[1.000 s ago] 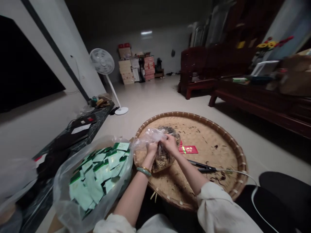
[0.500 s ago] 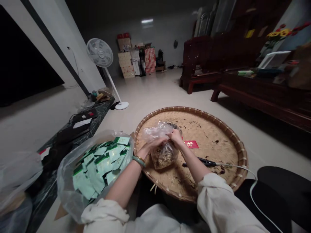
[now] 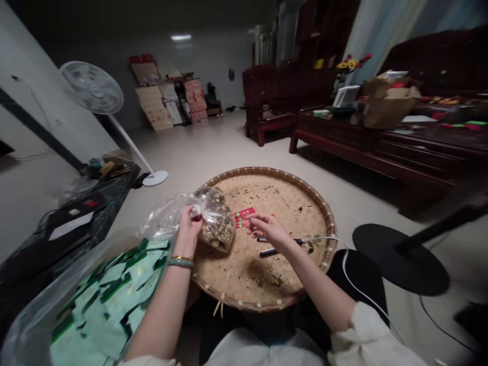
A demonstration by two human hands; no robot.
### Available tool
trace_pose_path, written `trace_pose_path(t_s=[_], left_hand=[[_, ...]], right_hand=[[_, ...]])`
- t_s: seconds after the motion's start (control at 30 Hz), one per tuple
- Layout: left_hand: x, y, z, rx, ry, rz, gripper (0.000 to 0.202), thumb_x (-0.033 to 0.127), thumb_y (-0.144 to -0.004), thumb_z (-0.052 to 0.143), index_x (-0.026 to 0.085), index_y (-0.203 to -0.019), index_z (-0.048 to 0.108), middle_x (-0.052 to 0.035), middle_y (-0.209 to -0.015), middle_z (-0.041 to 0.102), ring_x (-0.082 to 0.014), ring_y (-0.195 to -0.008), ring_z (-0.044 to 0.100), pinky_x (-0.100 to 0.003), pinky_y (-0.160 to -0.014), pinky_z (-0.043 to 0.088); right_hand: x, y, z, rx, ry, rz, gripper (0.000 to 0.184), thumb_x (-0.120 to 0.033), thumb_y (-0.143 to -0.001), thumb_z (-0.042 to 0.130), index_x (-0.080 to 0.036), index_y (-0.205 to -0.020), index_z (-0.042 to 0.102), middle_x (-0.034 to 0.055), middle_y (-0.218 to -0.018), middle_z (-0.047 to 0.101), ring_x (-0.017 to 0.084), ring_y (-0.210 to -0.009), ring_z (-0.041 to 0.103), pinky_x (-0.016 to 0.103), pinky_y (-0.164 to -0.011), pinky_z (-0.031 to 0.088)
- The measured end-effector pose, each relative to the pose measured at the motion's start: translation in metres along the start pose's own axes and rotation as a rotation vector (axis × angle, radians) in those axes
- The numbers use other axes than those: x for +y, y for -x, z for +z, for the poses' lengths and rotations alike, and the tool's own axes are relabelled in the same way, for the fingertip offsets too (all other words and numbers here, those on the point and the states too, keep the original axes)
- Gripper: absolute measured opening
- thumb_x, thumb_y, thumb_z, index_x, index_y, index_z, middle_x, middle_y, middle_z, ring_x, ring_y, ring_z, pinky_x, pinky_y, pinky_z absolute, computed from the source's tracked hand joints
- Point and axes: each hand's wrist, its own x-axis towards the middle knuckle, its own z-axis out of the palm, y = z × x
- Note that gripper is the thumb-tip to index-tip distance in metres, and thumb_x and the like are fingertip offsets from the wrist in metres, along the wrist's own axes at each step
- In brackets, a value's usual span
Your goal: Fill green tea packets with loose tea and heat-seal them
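My left hand (image 3: 189,223) grips the gathered neck of a clear plastic bag (image 3: 219,229), filled with dried, pale and dark bits. The bag rests on the left side of a round woven bamboo tray (image 3: 244,279), its loose top spreading left. My right hand (image 3: 269,229) hovers over the tray, apart from the bag, with fingers loosely bent and nothing visible in them. Just beyond its fingertips lies a red packet (image 3: 244,214) with a green strip. Below that hand is a black two-armed tool (image 3: 270,251), like a hair straightener, on a white cord.
A large plastic sack of green packets (image 3: 114,290) stands left of the tray. Dark leaf scraps dot the tray. Beyond are a white standing fan (image 3: 93,89), a dark wooden table (image 3: 343,134) and stacked boxes (image 3: 152,104). A black round base (image 3: 400,259) stands at right.
Both hands were together at the bag's neck; the right hand has come away to the right. The left hand keeps the neck, now farther left. The view has turned right.
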Motion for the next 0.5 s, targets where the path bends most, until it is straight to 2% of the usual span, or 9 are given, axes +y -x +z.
trace_pose_path(t_s=[0.07, 0.17, 0.23, 0.3, 0.4, 0.5], left_hand=[[0.003, -0.004, 0.011, 0.003, 0.012, 0.014, 0.017, 0.014, -0.073, 0.060, 0.017, -0.064, 0.046, 0.0058, -0.054, 0.049, -0.0057, -0.048, 0.045, -0.017, -0.053, 0.043], [-0.005, -0.008, 0.026, -0.022, -0.037, -0.005, 0.012, 0.010, -0.073, 0.060, 0.016, -0.067, 0.051, 0.0049, -0.057, 0.053, -0.0060, -0.050, 0.048, -0.018, -0.058, 0.046], [-0.013, -0.008, 0.031, -0.028, -0.092, -0.035, 0.012, 0.005, -0.073, 0.058, 0.015, -0.068, 0.053, 0.0033, -0.058, 0.054, -0.0071, -0.052, 0.050, -0.019, -0.058, 0.046], [-0.021, -0.002, 0.031, -0.017, -0.131, -0.033, 0.015, 0.002, -0.075, 0.054, 0.015, -0.067, 0.053, 0.0027, -0.058, 0.054, -0.0075, -0.053, 0.052, -0.018, -0.057, 0.046], [-0.033, 0.019, 0.025, -0.017, -0.146, 0.025, 0.014, 0.003, -0.078, 0.051, 0.016, -0.071, 0.054, 0.0029, -0.064, 0.058, -0.0063, -0.057, 0.056, -0.017, -0.061, 0.048], [-0.051, 0.056, 0.015, -0.115, -0.188, 0.017, 0.017, 0.005, -0.075, 0.056, 0.017, -0.085, 0.061, 0.0013, -0.073, 0.064, -0.0081, -0.064, 0.062, -0.018, -0.066, 0.051]], right_hand=[[0.000, 0.027, -0.016, 0.025, 0.035, -0.032, 0.032, -0.043, -0.072, 0.069, -0.017, -0.091, 0.068, 0.0036, -0.078, 0.068, 0.012, -0.064, 0.063, 0.022, -0.055, 0.049], [0.015, 0.059, -0.037, 0.156, 0.190, -0.073, 0.029, -0.043, -0.075, 0.066, -0.018, -0.089, 0.069, 0.0027, -0.074, 0.068, 0.014, -0.064, 0.062, 0.024, -0.057, 0.049], [0.031, 0.076, -0.048, 0.274, 0.354, -0.133, 0.024, -0.039, -0.077, 0.062, -0.019, -0.087, 0.069, 0.0027, -0.072, 0.068, 0.016, -0.066, 0.062, 0.027, -0.060, 0.049], [0.046, 0.090, -0.052, 0.340, 0.559, -0.190, 0.019, -0.032, -0.080, 0.057, -0.020, -0.086, 0.070, 0.0036, -0.075, 0.069, 0.018, -0.069, 0.062, 0.030, -0.064, 0.049], [0.060, 0.108, -0.050, 0.302, 0.796, -0.251, 0.019, -0.025, -0.081, 0.053, -0.021, -0.087, 0.071, 0.0056, -0.084, 0.071, 0.020, -0.077, 0.064, 0.032, -0.071, 0.049], [0.060, 0.123, -0.046, 0.318, 0.820, -0.309, 0.022, -0.026, -0.084, 0.052, -0.022, -0.089, 0.072, 0.0063, -0.085, 0.071, 0.021, -0.081, 0.065, 0.033, -0.075, 0.049]])
